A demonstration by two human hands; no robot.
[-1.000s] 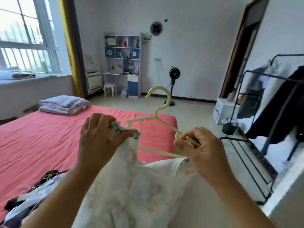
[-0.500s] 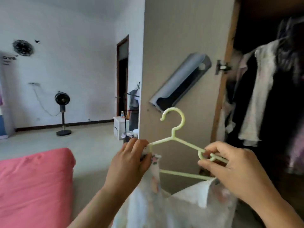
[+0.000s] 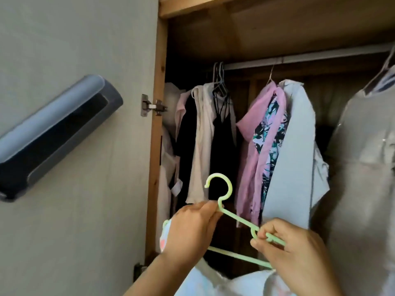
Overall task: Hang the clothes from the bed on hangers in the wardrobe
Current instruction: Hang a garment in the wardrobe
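Left hand (image 3: 190, 229) pinching pale green plastic hanger (image 3: 237, 221) below its hook, right hand (image 3: 292, 251) pinching its shoulder arm – white patterned garment (image 3: 224, 285) draped beneath both grips, open wooden wardrobe (image 3: 157, 124) rail above.

Hanger (image 3: 239, 221) before wardrobe (image 3: 162, 146), seemingly below rail (image 3: 320, 58); door (image 3: 74, 146) left.

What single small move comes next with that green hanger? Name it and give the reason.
Probably raise the green hanger toward the rail, aiming for the gap between the dark strappy top and the pink shirt. Both the left hand and right hand grip it, and its hook sits well below the rail.
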